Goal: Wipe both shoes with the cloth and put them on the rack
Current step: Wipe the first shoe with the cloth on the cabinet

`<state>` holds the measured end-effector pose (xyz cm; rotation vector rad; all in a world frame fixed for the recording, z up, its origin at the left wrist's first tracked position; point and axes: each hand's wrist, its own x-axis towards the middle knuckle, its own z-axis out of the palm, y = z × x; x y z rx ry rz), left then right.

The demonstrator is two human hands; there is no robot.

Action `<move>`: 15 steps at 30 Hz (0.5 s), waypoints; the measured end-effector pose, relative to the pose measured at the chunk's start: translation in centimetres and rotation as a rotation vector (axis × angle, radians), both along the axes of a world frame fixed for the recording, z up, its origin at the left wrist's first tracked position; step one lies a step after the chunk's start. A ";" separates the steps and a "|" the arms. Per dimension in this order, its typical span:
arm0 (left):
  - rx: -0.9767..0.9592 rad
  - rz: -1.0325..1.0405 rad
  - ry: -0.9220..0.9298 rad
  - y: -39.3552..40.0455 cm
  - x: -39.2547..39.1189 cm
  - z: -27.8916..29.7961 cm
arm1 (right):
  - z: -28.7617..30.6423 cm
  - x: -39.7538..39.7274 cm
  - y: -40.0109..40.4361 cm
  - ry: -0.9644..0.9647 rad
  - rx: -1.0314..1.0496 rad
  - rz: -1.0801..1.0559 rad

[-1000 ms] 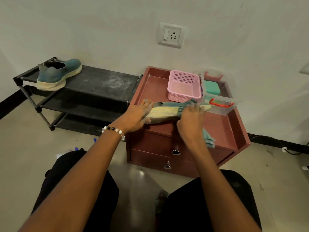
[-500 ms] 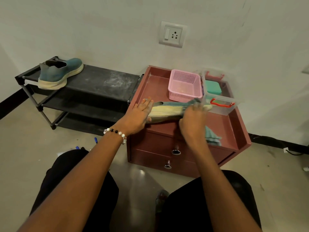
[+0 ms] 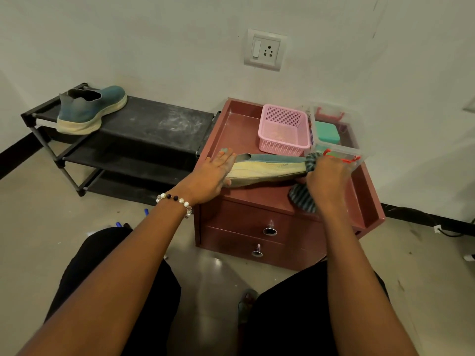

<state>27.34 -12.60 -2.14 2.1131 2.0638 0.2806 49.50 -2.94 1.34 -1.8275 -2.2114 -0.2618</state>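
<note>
A: Where is the shoe point(image 3: 267, 169)?

B: It is laid on its side on the red surface point(image 3: 259, 195), between the two grips. It looks light and bendy, with a knit top and a thick foam sole.

A: How is it held?

B: Its heel is pressed by the flat, unclenched left hand point(image 3: 212, 177). The soft striped cloth point(image 3: 303, 200) is clutched by the right hand point(image 3: 327, 177) at the toe. The other shoe point(image 3: 90, 110) is already set on the rack point(image 3: 154, 124).

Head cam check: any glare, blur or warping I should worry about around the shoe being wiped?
Head view: the shoe and cloth are evenly lit and readable; both hands look slightly soft; glare shows only on the floor below the cabinet; wide-angle bending at the edges.
</note>
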 end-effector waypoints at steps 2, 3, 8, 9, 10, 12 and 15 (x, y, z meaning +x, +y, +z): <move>-0.003 -0.002 0.002 -0.1 0.0 -0.1 | -0.6 -0.3 -0.1 -0.022 -0.004 -0.011; -0.007 0.002 -0.002 -0.1 0.0 -0.1 | -1.0 -0.7 -0.3 -0.028 -0.010 0.003; -0.020 0.019 -0.103 -0.2 0.3 0.4 | -2.0 -3.3 -3.0 0.012 -0.050 0.147; -0.018 0.037 -0.145 -0.2 0.3 0.5 | -2.2 -4.0 -3.9 0.030 -0.061 0.200; -0.002 0.061 -0.201 -0.3 0.3 0.6 | -2.4 -4.9 -4.6 0.050 -0.076 0.267; 0.037 0.123 -0.343 -0.5 0.2 0.7 | -2.9 -6.6 -5.6 0.132 -0.112 0.431; 0.058 0.203 -0.431 -0.6 0.1 0.8 | -3.3 -8.9 -6.5 0.232 -0.185 0.681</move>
